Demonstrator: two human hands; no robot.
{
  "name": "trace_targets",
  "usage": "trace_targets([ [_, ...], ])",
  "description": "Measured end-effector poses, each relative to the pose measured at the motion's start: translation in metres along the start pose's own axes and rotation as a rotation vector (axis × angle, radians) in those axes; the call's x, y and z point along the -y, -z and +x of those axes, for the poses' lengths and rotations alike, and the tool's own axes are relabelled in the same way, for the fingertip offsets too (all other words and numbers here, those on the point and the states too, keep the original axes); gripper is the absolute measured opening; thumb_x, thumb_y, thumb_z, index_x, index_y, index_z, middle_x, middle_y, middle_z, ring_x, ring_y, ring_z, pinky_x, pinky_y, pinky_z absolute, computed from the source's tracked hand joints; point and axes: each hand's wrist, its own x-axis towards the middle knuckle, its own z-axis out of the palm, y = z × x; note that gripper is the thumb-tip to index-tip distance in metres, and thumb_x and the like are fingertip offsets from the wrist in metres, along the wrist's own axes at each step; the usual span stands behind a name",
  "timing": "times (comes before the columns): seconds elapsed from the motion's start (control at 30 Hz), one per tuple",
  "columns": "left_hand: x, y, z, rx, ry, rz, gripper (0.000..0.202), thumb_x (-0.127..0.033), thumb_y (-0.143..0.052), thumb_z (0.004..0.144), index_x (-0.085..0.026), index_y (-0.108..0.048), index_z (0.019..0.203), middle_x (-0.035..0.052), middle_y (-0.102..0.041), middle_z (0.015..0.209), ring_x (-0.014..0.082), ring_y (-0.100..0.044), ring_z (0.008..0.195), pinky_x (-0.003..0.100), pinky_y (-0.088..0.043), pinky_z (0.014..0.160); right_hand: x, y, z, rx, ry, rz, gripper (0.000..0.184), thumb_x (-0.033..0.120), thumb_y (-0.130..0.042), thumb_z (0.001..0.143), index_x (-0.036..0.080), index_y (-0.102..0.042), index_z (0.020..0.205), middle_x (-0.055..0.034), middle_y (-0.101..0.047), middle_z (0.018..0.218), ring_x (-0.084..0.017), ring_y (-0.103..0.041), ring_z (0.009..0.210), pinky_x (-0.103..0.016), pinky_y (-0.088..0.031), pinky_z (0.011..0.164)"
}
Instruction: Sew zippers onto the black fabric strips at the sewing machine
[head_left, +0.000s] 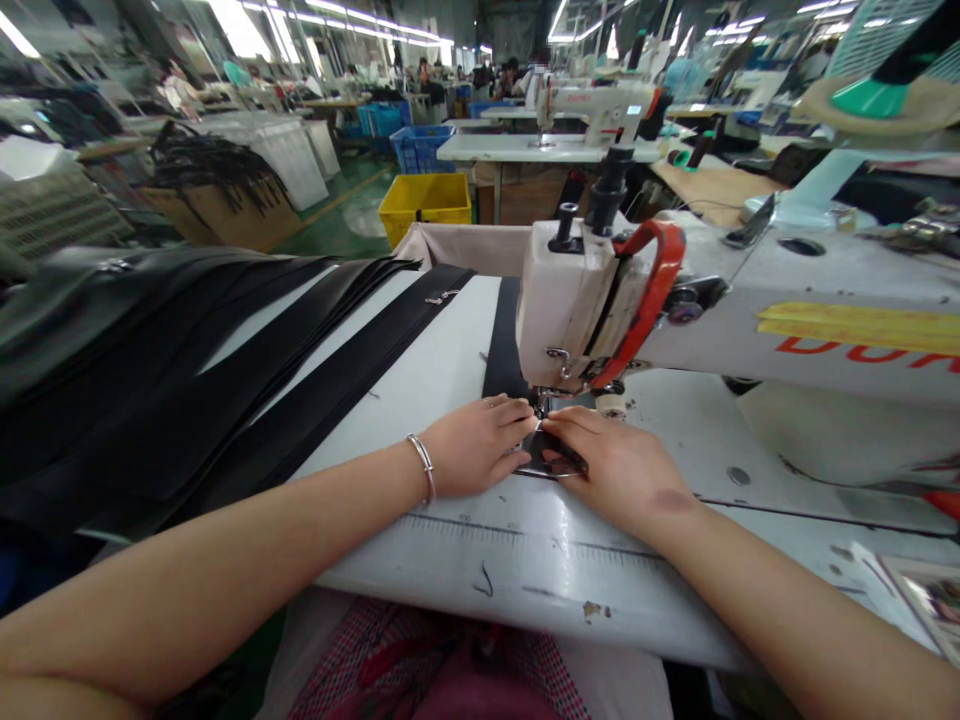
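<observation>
A black strip [508, 340] of flat, smooth material passes under the needle area of a white sewing machine [570, 300]. My left hand [480, 445], with a silver bangle at the wrist, presses its closed fingers on the strip's left side by the presser foot [541, 402]. From the right, my right hand [611, 460] curls its fingers and thumb around the near end of the strip, close to the needle. Fingertips of both hands nearly meet there. The exact seam and the needle tip are hidden.
Stacked black strips [300, 340] and a black pile [112, 370] cover the table's left. A red guard [649, 290] sits on the machine head. Printed ruler marks [517, 530] run along the table's front. Behind stand a yellow crate [425, 200], blue crates [422, 148] and another sewing machine [592, 105].
</observation>
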Motion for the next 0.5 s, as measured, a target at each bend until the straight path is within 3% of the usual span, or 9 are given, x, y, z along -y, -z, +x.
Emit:
trace_targets([
  [0.23,0.0047,-0.0052,0.0027,-0.039,0.102,-0.034,0.039,-0.033,-0.047,0.093,-0.008,-0.05,0.123,0.0138,-0.048,0.133,0.0218,-0.042,0.127,0.038,-0.029,0.114,-0.0058,-0.0079,0.0063,-0.001,-0.091,-0.037,0.036,0.024,-0.052,0.085,0.02,-0.058,0.12,-0.0082,-0.061,0.119,-0.025,-0.06,0.1,-0.036,-0.051,0.077],
  [0.5,0.0028,-0.003,0.0018,-0.096,0.117,-0.084,0.036,-0.029,-0.047,0.091,-0.014,-0.051,0.124,0.0114,-0.052,0.131,0.0226,-0.045,0.125,0.04,-0.038,0.109,0.0013,-0.0057,0.0061,-0.017,-0.131,0.041,0.034,0.026,-0.048,0.087,0.022,-0.057,0.12,-0.0075,-0.06,0.119,-0.024,-0.058,0.101,-0.036,-0.049,0.08],
])
